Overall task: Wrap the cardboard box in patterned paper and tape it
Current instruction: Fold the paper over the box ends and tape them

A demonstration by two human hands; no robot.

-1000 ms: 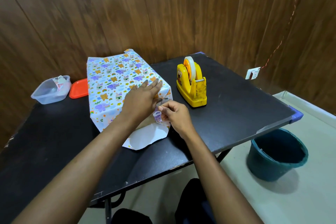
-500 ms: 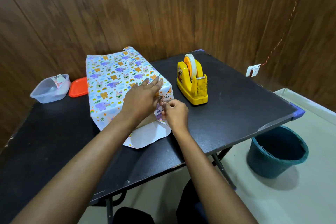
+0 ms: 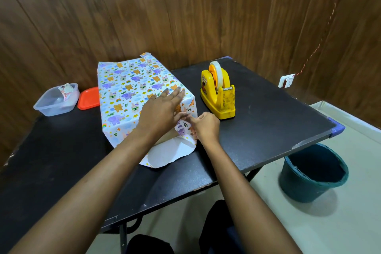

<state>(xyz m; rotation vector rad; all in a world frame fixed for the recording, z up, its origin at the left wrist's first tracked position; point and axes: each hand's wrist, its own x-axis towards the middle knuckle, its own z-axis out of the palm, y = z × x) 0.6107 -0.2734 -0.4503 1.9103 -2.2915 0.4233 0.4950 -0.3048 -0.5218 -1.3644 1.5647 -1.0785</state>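
The main risk sits at the near right corner of the cardboard box (image 3: pixel 166 138), which lies left of centre on the bench (image 3: pixel 268 121) under the patterned paper (image 3: pixel 127 93). The right hand (image 3: pixel 206 128) has its fingers curled and pinches the side fold of paper there. If it pulls too hard or at a slant, the thin sheet could tear at the corner or crease crookedly. The left hand (image 3: pixel 160 111) lies flat on top, fingers straight, pressing the paper down near that same edge. Should it lift too soon, the fold would likely spring open, since no tape shows on this end. One of the hands must let go to reach the yellow tape dispenser (image 3: pixel 218 97), just beside the box on its right, and the fold may slip then. The bottom flap (image 3: pixel 171 152) lies loose on the bench, white side up, with an uneven curved edge that may not cover the end neatly. The paper looks smooth and thin, printed with small elephants, bears and rainbows. A sliver of brown board shows in the open end. The dispenser is hard, scuffed plastic holding a pale roll; the bench is matt black, faintly speckled.
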